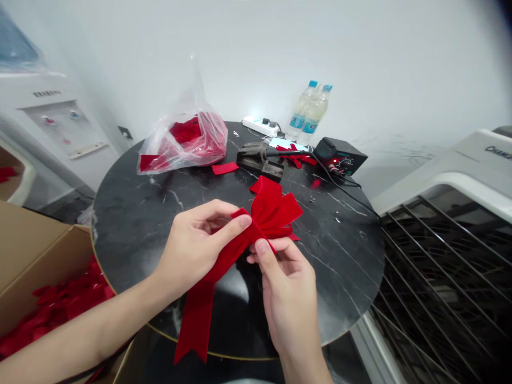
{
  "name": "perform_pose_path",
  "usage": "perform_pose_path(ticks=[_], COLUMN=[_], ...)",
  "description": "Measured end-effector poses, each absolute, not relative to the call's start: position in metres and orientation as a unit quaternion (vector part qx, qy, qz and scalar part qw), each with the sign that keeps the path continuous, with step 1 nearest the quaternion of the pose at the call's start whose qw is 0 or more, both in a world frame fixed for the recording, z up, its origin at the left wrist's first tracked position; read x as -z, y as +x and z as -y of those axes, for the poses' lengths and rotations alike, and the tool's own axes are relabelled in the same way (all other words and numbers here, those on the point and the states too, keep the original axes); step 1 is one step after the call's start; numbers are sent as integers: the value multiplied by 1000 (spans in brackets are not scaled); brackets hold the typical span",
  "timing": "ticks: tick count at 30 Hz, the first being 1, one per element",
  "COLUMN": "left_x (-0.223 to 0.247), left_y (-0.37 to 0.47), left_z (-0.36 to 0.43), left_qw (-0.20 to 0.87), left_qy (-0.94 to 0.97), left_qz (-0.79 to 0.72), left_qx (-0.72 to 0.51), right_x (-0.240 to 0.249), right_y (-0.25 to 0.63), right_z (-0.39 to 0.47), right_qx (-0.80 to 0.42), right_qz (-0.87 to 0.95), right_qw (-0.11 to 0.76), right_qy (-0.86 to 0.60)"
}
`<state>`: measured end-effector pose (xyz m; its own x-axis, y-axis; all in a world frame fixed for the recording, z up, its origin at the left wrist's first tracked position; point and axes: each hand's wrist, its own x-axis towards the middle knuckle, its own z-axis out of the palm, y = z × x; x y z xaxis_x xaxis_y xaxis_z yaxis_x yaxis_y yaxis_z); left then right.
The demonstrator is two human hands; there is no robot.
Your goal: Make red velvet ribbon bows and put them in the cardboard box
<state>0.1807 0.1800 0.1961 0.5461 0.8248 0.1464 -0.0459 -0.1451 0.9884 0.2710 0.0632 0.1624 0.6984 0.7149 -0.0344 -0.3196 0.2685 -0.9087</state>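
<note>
Between my two hands is a red velvet ribbon bow [272, 205], held above the near middle of the round table. Its loops fan out away from me, and a long tail with a notched end hangs toward the table's near edge. My left hand [200, 242] pinches the bow from the left, thumb on top of a flat strip across its centre. On the right side, my right hand [286, 282] grips the lower end of that strip between thumb and fingers. The fingers beneath the ribbon are partly hidden.
On the black marbled table [336, 266] stand a soldering iron holder [260, 160], its control box [340, 156], a power strip [261, 126], two bottles [308, 114] and a plastic bag [184, 141] of red fabric. A cardboard box [36, 250] with red pieces sits left.
</note>
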Motion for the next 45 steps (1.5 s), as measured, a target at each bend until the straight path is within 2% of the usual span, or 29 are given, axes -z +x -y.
perform_pose_path(ticks=[23, 29, 33, 37, 45], left_x=[-196, -195, -195, -196, -194], left_y=[181, 183, 184, 179, 172], left_z=[-183, -188, -198, -205, -208], left_qw=[623, 755, 831, 853, 875], left_qy=[622, 500, 439, 451, 457], left_qz=[-314, -298, -260, -214, -130], left_qx=[-355, -301, -224, -155, -100], right_x=[-161, -162, -161, -169, -184], right_y=[265, 268, 271, 280, 306], right_z=[-65, -66, -63, -60, -56], right_qx=[-315, -317, -329, -346, -401], right_qz=[153, 148, 169, 225, 321], right_qw=[789, 795, 792, 772, 722], right_qy=[-505, -496, -486, -483, -464])
